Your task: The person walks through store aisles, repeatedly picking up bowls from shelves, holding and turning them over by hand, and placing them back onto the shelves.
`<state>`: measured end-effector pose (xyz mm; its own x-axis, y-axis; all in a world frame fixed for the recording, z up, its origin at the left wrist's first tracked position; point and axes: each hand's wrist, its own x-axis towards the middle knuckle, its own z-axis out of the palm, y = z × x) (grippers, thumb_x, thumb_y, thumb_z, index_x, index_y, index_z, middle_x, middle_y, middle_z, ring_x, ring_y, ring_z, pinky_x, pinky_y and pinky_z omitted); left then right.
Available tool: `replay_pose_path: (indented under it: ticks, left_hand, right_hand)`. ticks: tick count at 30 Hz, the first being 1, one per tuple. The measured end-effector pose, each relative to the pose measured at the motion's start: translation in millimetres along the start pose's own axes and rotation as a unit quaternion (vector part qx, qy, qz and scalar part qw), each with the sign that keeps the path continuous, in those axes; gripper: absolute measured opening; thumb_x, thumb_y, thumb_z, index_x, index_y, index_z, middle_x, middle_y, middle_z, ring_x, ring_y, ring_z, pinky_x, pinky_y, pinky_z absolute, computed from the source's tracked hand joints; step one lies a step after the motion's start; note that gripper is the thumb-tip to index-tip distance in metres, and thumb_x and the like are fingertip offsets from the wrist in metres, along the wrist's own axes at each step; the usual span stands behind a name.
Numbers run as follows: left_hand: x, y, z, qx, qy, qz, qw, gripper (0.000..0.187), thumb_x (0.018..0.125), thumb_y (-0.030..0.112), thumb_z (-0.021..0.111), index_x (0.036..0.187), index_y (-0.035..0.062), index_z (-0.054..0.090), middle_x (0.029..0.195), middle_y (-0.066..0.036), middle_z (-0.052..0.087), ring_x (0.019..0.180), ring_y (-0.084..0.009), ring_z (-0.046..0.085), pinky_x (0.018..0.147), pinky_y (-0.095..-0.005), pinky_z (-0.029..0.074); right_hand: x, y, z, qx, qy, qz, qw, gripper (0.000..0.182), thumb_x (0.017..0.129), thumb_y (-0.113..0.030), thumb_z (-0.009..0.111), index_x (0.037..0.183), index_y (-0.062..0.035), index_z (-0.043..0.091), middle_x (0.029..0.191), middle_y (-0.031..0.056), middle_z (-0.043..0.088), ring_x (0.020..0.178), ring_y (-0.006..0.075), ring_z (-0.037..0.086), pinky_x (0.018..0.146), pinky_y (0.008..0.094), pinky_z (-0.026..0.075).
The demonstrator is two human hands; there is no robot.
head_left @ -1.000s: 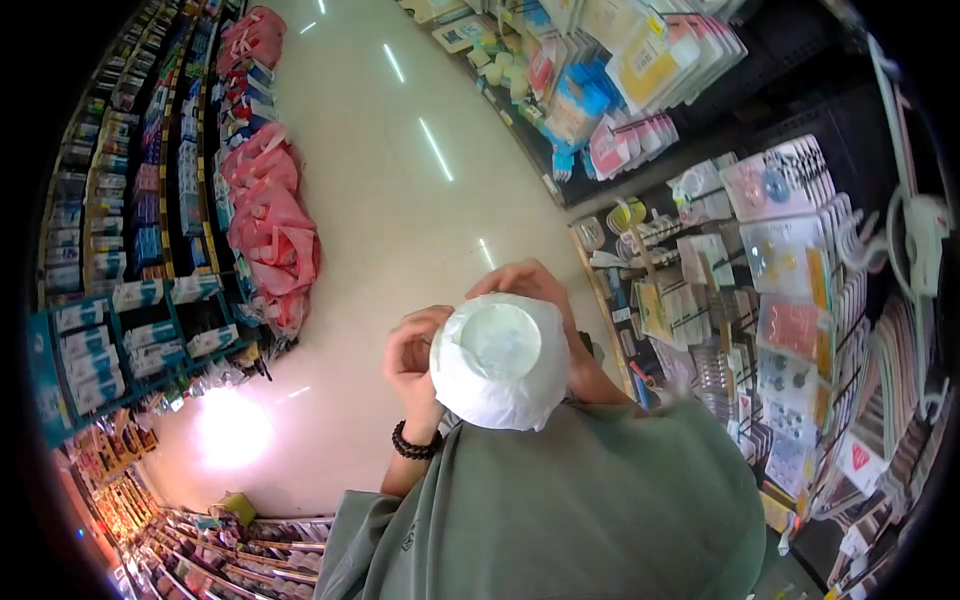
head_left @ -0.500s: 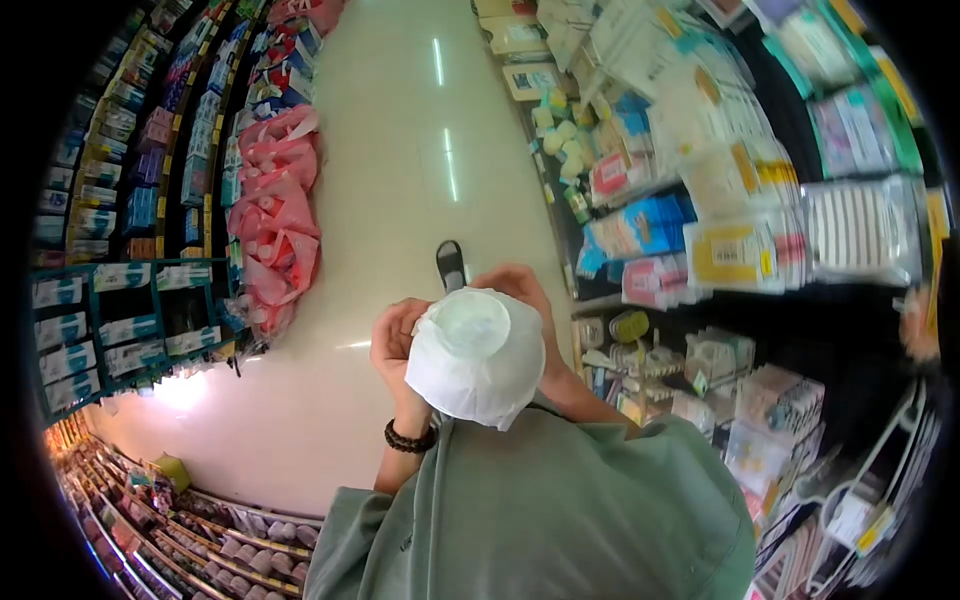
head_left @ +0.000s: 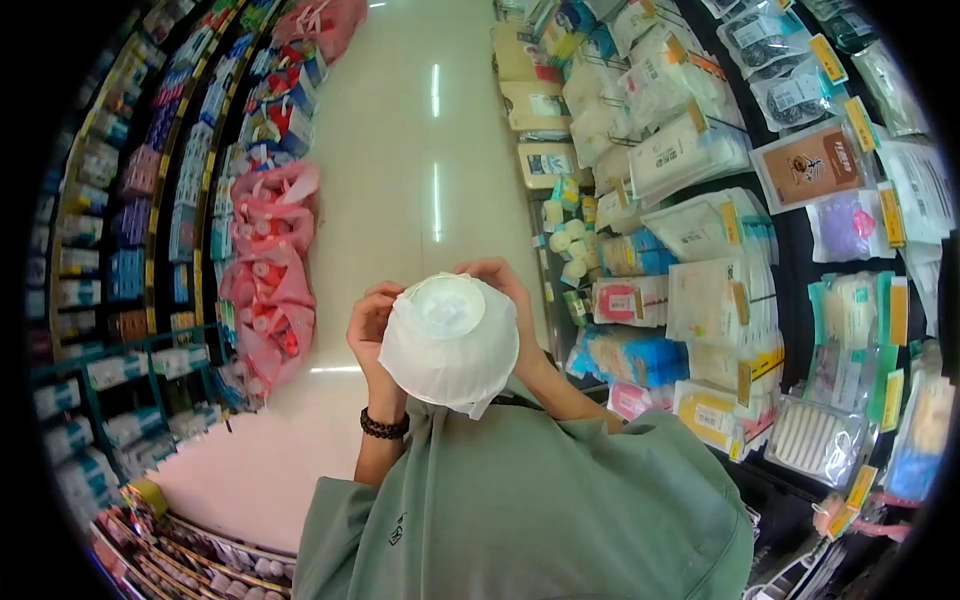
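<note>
A white, rounded, cap-like cover with a pale round disc on top sits in the middle, above the green shirt. My left hand is at its left side, fingers curled, a dark beaded bracelet on the wrist. Beyond its far right edge is my right hand, with bent fingers. The cover overlaps the fingertips of both hands in this view. I cannot tell what the fingers hold behind it.
A pale glossy floor runs ahead between shelves. Pink bags line the left shelf's foot, near a teal wire rack. On the right hang several packaged goods with price tags. A curved shelf of small items stands at lower left.
The view has shifted, bringing more hanging packages into sight on the right. Both hands and the white cover appear slightly further left. The dark shoe on the floor no longer shows.
</note>
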<state>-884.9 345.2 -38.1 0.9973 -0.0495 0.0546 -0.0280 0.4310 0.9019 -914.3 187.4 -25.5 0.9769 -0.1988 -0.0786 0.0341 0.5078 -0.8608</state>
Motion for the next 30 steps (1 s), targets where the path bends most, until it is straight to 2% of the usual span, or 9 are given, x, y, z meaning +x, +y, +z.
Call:
replay_pose_path:
  ticks: [8, 11, 13, 14, 17, 21, 24, 27, 30]
  left_hand:
    - [143, -49, 40, 0.043, -0.032, -0.030, 0.998, 0.024, 0.082, -0.002, 0.068, 0.104, 0.0037, 0.059, 0.113, -0.011, 0.061, 0.096, -0.0179, 0.062, 0.085, -0.0312, 0.051]
    - [207, -56, 83, 0.049, 0.019, -0.065, 0.996, 0.024, 0.085, 0.000, 0.066, 0.108, 0.0027, 0.059, 0.112, -0.010, 0.063, 0.099, -0.0190, 0.062, 0.089, -0.0323, 0.050]
    - [260, -87, 85, 0.035, -0.018, -0.059, 0.997, 0.024, 0.086, 0.000, 0.065, 0.109, 0.0019, 0.059, 0.112, -0.010, 0.063, 0.100, -0.0198, 0.062, 0.090, -0.0327, 0.051]
    - [286, -104, 85, 0.028, -0.034, -0.058, 0.997, 0.024, 0.086, 0.001, 0.065, 0.110, 0.0015, 0.059, 0.112, -0.010, 0.063, 0.101, -0.0202, 0.063, 0.091, -0.0329, 0.051]
    - [364, -111, 129, 0.024, 0.011, -0.107, 0.994, 0.023, 0.087, 0.001, 0.065, 0.109, 0.0011, 0.059, 0.114, -0.010, 0.063, 0.102, -0.0208, 0.063, 0.092, -0.0334, 0.051]
    - [457, -124, 169, 0.027, -0.021, -0.088, 0.996, 0.022, 0.088, 0.003, 0.064, 0.109, 0.0014, 0.058, 0.113, -0.010, 0.064, 0.104, -0.0209, 0.063, 0.092, -0.0335, 0.051]
    - [511, -124, 203, 0.022, 0.015, -0.089, 0.996, 0.022, 0.087, 0.001, 0.065, 0.108, 0.0013, 0.058, 0.115, -0.011, 0.064, 0.105, -0.0213, 0.062, 0.093, -0.0339, 0.051]
    - [560, -135, 215, 0.041, -0.021, -0.079, 0.996, 0.026, 0.086, 0.000, 0.065, 0.111, 0.0006, 0.059, 0.116, -0.012, 0.063, 0.106, -0.0219, 0.062, 0.093, -0.0343, 0.051]
    - [606, -144, 243, 0.035, 0.034, -0.097, 0.994, 0.028, 0.085, -0.001, 0.066, 0.113, 0.0001, 0.060, 0.117, -0.013, 0.063, 0.105, -0.0225, 0.063, 0.093, -0.0344, 0.051]
  right_hand:
    - [152, -10, -42, 0.050, 0.010, 0.004, 0.999, 0.015, 0.094, -0.015, 0.052, 0.104, -0.0039, 0.053, 0.108, 0.0083, 0.059, 0.101, 0.0152, 0.058, 0.093, 0.0295, 0.047]
    - [218, -13, -63, 0.073, 0.010, 0.010, 0.997, 0.016, 0.095, -0.017, 0.051, 0.104, -0.0041, 0.053, 0.108, 0.0076, 0.059, 0.103, 0.0147, 0.057, 0.094, 0.0289, 0.046]
    - [276, -15, -82, 0.117, 0.024, 0.037, 0.992, 0.017, 0.095, -0.017, 0.051, 0.105, -0.0042, 0.053, 0.108, 0.0073, 0.059, 0.103, 0.0145, 0.057, 0.094, 0.0287, 0.046]
    - [306, -19, -90, 0.107, 0.020, 0.024, 0.994, 0.017, 0.095, -0.017, 0.051, 0.106, -0.0042, 0.053, 0.108, 0.0072, 0.059, 0.103, 0.0145, 0.057, 0.094, 0.0287, 0.046]
    - [388, -45, -107, 0.102, 0.020, 0.026, 0.994, 0.018, 0.095, -0.017, 0.050, 0.108, -0.0045, 0.053, 0.106, 0.0067, 0.060, 0.102, 0.0145, 0.058, 0.092, 0.0286, 0.047]
    - [485, -89, -118, 0.104, 0.035, 0.017, 0.994, 0.018, 0.094, -0.016, 0.050, 0.108, -0.0047, 0.053, 0.104, 0.0065, 0.061, 0.099, 0.0143, 0.059, 0.090, 0.0284, 0.048]
    - [541, -108, -125, 0.076, 0.029, 0.004, 0.997, 0.016, 0.094, -0.015, 0.050, 0.106, -0.0042, 0.054, 0.104, 0.0069, 0.062, 0.098, 0.0145, 0.060, 0.090, 0.0287, 0.048]
    - [594, -120, -134, 0.067, 0.030, -0.002, 0.997, 0.015, 0.094, -0.013, 0.050, 0.104, -0.0034, 0.055, 0.103, 0.0072, 0.062, 0.098, 0.0147, 0.060, 0.090, 0.0290, 0.049]
    - [643, -124, -146, 0.076, 0.039, 0.019, 0.996, 0.014, 0.094, -0.012, 0.049, 0.103, -0.0030, 0.055, 0.102, 0.0074, 0.063, 0.097, 0.0149, 0.061, 0.090, 0.0291, 0.049]
